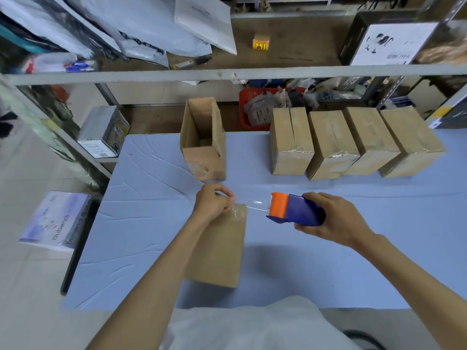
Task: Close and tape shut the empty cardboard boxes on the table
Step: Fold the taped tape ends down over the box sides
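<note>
Pinches the loose end of a strip of clear tape [255, 206] between thumb and curled fingertips of the left hand [214, 202], holding it down at the far top edge of a closed cardboard box [219, 251] that lies flat directly under and behind that hand. Grips a tape dispenser [295, 209] in the right hand [333, 219], fingers wrapped round its blue body, orange mouth turned toward the left hand. Holds the dispenser off past the box's right edge, above the table [141, 223]. Stretches the strip tight across the short gap between the two hands. Faces an open box [202, 140] just beyond the left hand, upright, flaps raised, its near bottom edge close to the knuckles but apart from them. Has a row of four closed boxes [353, 142] well beyond the right hand, packed side by side along the far edge of the table. Has a broad run of blue cloth left of the left hand out to the table's left edge, and another right of the right hand.
</note>
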The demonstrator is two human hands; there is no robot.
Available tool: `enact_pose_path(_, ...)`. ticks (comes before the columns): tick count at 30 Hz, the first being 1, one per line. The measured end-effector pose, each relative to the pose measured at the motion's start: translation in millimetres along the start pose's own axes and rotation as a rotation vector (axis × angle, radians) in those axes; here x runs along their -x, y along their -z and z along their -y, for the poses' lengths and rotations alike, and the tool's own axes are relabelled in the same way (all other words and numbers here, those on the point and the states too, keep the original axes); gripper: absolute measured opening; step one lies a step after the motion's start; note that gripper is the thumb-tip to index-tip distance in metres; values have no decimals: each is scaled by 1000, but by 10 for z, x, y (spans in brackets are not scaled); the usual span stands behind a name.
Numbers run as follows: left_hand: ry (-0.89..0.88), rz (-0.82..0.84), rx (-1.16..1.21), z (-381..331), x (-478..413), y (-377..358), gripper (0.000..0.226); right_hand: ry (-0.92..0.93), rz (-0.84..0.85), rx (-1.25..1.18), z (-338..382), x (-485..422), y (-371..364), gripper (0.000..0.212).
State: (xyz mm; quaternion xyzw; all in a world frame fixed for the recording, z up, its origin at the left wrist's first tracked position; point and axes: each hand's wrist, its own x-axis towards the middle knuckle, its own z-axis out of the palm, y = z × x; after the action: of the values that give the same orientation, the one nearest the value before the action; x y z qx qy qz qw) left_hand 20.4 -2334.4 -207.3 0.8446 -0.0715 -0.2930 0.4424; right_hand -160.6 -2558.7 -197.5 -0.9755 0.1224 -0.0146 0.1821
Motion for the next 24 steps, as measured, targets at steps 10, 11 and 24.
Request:
enact_pose_path(10,-48,9,-87,204,-86,-93,17,-2,82,35,-80,-132,-82,68)
enact_pose_path(11,-62,2,-98,208,-94,-104,17,-1,88,33,-86,-146,-95,69)
enact_pose_path(24,-80,-58,-166,166,-124,-213,19,-32,123,-4,-178,-189,-214,70)
